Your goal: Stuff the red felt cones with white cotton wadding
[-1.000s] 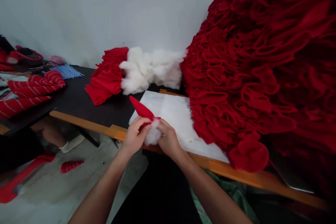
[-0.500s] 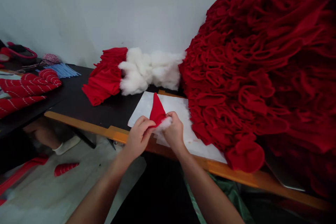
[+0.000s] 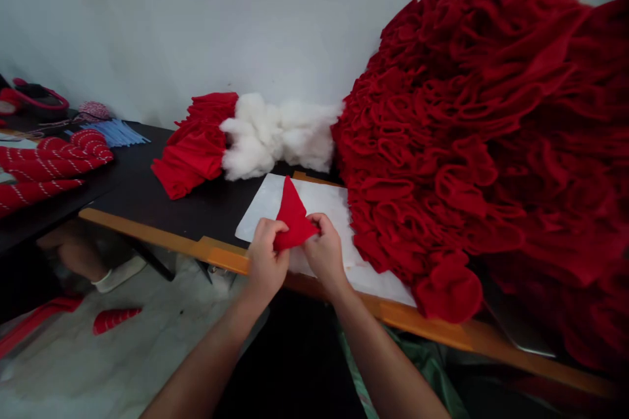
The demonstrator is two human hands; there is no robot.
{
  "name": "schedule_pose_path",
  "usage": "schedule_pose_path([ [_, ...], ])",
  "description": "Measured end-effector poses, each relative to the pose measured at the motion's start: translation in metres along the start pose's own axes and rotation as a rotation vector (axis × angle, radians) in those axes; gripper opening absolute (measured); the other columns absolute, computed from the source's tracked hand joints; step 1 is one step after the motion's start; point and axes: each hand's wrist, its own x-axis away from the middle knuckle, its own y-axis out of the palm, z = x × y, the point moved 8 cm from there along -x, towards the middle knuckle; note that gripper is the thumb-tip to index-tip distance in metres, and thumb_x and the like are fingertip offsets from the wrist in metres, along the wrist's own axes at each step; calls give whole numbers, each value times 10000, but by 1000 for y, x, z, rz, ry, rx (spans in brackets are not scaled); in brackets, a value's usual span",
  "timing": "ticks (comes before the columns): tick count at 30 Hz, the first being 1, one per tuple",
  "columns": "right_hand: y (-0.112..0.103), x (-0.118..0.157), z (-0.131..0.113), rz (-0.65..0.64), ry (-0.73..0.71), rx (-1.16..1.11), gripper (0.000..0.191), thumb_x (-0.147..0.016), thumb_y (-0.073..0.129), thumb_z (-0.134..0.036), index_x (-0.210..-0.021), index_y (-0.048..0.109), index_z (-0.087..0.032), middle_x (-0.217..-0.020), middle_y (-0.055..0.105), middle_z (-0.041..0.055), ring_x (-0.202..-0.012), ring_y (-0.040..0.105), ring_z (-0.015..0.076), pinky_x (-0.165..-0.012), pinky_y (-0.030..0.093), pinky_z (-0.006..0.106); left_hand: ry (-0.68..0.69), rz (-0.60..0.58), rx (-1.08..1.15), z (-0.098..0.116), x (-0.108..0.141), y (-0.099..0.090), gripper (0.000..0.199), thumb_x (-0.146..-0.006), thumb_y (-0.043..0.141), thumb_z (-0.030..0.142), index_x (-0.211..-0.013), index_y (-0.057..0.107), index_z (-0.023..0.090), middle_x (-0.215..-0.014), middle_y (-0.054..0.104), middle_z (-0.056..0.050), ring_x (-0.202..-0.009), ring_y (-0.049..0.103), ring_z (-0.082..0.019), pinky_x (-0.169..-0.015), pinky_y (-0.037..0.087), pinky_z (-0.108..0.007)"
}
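Two hands pinch a red felt cone [image 3: 295, 216] at its wide end, the left hand [image 3: 266, 255] and right hand [image 3: 324, 252] each in a narrow grip on one side, tip up, over a white paper sheet [image 3: 331, 206] on the bench [image 3: 142, 190]. White stuffing [image 3: 265, 137] sits within reach — between a red felt stack [image 3: 194, 147] and a ruffled red felt heap [image 3: 466, 144].

red fabric cone [image 3: 293, 217], white stuffing [image 3: 272, 137]
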Motion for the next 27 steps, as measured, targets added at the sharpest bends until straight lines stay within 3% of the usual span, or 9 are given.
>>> schedule_pose_path([
  [4,-16,-2,12,280,79,20,47,-629,441,-226,-674,426,-222,-592,458,-48,-560,404,121,-519,349,233,136,-103,-78,17,11,17,301,-677,427,-14,-851,537,206,-784,465,-16,-711,499,-149,-633,428,-264],
  [9,-9,1,-3,187,-95,2,141,-568,498,-231,-696,442,-214,-651,471,-42,-621,421,125,-573,366,237,-42,46,2,0,5,8,315,-644,457,0,-884,496,200,-894,468,-44,-827,506,-173,-674,447,-276],
  [14,-19,-1,7,257,-70,-20,108,-594,461,-195,-651,373,-224,-612,393,-58,-589,388,113,-553,357,226,105,-69,-13,12,3,23,254,-616,418,-32,-692,478,202,-789,452,-16,-743,483,-153,-659,416,-266],
  [16,-15,0,10,125,-68,-59,145,-616,502,-192,-743,436,-219,-698,475,-37,-652,458,123,-599,404,233,58,24,-27,6,-2,16,247,-616,419,-38,-665,459,200,-765,434,-9,-707,462,-142,-637,400,-258],
  [19,3,12,10,-246,-81,-140,420,-653,575,-212,-1060,471,-234,-1065,536,45,-931,533,174,-724,468,272,-116,170,39,-14,-10,5,234,-613,426,-33,-647,423,198,-714,415,7,-674,441,-130,-614,384,-246],
  [21,5,19,9,-320,-101,-95,524,-640,575,-180,-1145,453,-250,-1193,479,62,-1044,501,198,-760,473,292,-244,183,136,-26,-11,5,210,-626,444,-9,-663,424,197,-708,433,14,-686,453,-126,-626,393,-242],
  [25,-21,10,11,35,-123,34,413,-552,441,-103,-947,504,-205,-949,532,35,-899,514,184,-761,446,304,-419,46,392,-33,1,21,148,-696,525,102,-797,471,195,-805,502,10,-710,501,-111,-644,435,-232],
  [27,-27,5,13,140,-95,-12,376,-538,429,-120,-903,471,-201,-863,517,13,-793,507,164,-708,438,285,-404,-20,490,-27,8,28,290,-679,603,157,-937,478,206,-967,516,-20,-832,534,-126,-708,461,-242],
])
